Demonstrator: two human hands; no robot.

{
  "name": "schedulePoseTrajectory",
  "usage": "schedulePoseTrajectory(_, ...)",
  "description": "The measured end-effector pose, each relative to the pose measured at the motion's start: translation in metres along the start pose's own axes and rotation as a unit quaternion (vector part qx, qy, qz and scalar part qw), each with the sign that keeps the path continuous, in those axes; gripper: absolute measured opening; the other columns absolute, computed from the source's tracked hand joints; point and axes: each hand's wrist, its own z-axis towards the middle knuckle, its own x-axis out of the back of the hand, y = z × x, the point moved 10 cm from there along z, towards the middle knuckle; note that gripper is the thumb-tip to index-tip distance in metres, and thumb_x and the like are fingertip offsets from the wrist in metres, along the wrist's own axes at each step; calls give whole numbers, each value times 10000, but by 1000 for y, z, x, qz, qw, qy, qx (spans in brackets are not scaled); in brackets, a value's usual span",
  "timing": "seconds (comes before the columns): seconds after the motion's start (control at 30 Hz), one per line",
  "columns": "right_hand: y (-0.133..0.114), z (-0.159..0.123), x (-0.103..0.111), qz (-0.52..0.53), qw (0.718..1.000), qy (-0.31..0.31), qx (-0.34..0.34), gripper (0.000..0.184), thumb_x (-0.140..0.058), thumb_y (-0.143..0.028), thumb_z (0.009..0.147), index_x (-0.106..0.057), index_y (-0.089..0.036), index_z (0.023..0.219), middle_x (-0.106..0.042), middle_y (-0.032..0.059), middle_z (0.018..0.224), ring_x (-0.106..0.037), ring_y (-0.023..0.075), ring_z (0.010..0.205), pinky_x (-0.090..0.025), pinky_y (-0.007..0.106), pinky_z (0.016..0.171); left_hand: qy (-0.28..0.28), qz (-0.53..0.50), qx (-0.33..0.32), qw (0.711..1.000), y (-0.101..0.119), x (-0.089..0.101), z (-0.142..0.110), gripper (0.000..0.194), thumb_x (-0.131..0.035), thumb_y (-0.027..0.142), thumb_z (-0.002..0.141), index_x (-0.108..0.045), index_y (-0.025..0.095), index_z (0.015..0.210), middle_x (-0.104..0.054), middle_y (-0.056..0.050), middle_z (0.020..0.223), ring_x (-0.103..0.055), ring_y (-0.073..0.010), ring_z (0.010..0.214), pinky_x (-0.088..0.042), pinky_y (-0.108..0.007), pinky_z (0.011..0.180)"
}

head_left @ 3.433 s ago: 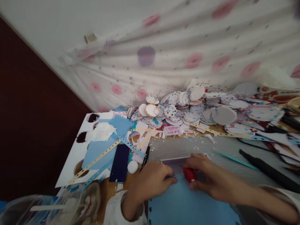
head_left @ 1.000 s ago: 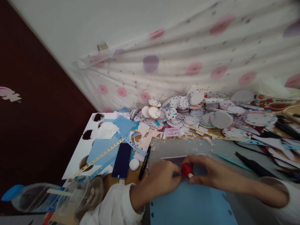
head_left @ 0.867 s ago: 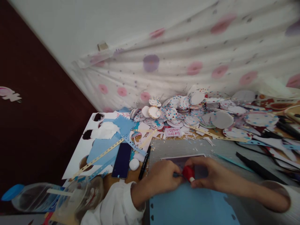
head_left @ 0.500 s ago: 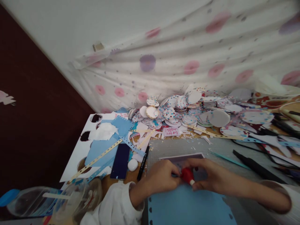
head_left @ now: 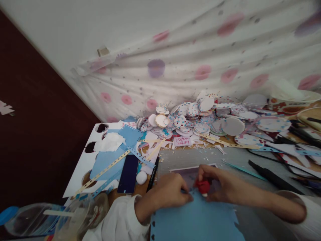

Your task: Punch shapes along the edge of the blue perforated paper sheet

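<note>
passage: a strip of grey mat (head_left: 180,159) runs between both hands and the heap of paper discs (head_left: 184,122); a hand could pass along it, over small scraps. over the blue sheet (head_left: 198,221), room lies between the forearms. restrictions: the gap between the left hand (head_left: 173,189) and right hand (head_left: 218,184) is narrow, with a red item (head_left: 203,186) in it. leftward travel is obstructed by a black marker (head_left: 152,174), white round case (head_left: 141,177) and phone (head_left: 128,174). rightward, a teal strip (head_left: 244,170) and long black item (head_left: 273,177) lie near the right forearm. a plastic cup (head_left: 75,216) and bottle (head_left: 27,220) obstruct the near left.
</note>
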Motion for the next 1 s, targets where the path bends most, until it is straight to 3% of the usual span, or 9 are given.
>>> schedulePoseTrajectory(0.17,6,-1,10,7,1000,-3,-7,296,-669,-431,841,-517,-225,988,-594,8,913,-571,165,832,-466,297,744,-2,-12,10,1000,-1,6,-6,204,-716,357,847,-830,192,807,-679,15,618,-535,-147,609,-313,-252,562)
schedulePoseTrajectory(0.3,11,-1,19,3,1000,-6,-11,343,-570,-450,859,-531,-228,1118,-571,16,959,-553,173,856,-470,298,747,-9,-37,5,999,2,11,-8,190,-713,330,863,-839,194,905,-784,-21,788,-642,-184,727,-384,-246,623)
schedulePoseTrajectory(0.43,7,4,17,-41,999,-11,-21,286,-553,-436,868,-628,-212,1030,-604,15,892,-550,169,799,-443,287,701,16,-61,-8,998,7,15,-8,218,-724,297,860,-824,220,1037,-816,-38,986,-707,-206,858,-443,-255,734)
schedulePoseTrajectory(0.57,-3,14,11,-97,995,1,-11,275,-571,-428,858,-713,-195,897,-650,19,821,-555,169,780,-433,287,723,25,-36,-18,999,10,13,-6,222,-659,310,899,-833,215,997,-821,-43,930,-709,-200,791,-436,-267,709)
schedulePoseTrajectory(0.73,-2,23,7,-129,992,15,-3,195,-587,-327,757,-711,-178,747,-580,-9,674,-492,136,669,-391,251,620,35,-21,-21,999,9,12,-2,237,-626,299,916,-840,205,956,-817,-39,871,-695,-195,758,-407,-270,668)
schedulePoseTrajectory(1.0,10,23,18,-155,986,51,-19,171,-551,-277,754,-690,-179,745,-625,-1,700,-530,143,684,-402,249,621,23,-14,-26,999,9,4,-2,226,-640,288,903,-845,218,970,-823,-43,898,-709,-214,760,-448,-286,718)
